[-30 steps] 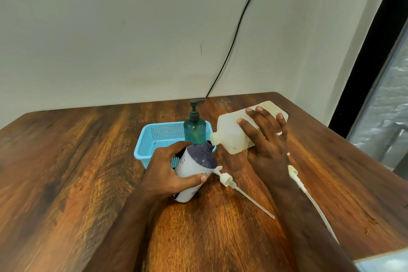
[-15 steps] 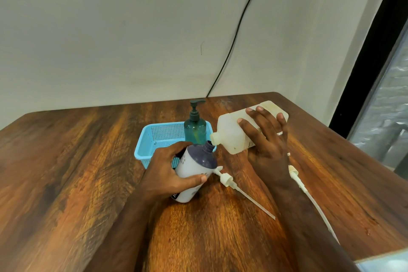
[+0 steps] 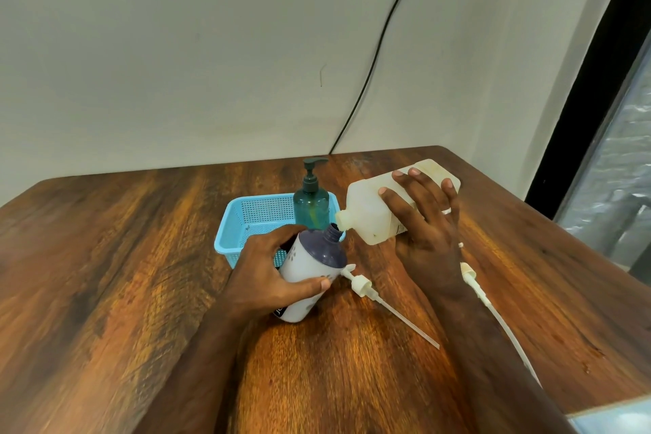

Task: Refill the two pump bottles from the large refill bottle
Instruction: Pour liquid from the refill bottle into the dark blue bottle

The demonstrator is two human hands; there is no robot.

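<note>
Left hand (image 3: 271, 275): fingers curled round the white pump bottle (image 3: 310, 275), which stands tilted on the wooden surface (image 3: 105, 257), dark shoulder and open neck toward the refill bottle.

Right hand (image 3: 422, 232): fingers spread over the large refill bottle (image 3: 370, 215), held tipped on its side, spout just above the open neck.

Teal pump bottle (image 3: 311, 204): upright, pump fitted, in the blue basket (image 3: 243, 218).

Two removed pumps: one (image 3: 363, 284) beside the white bottle, another (image 3: 470, 273) right of the wrist.
</note>
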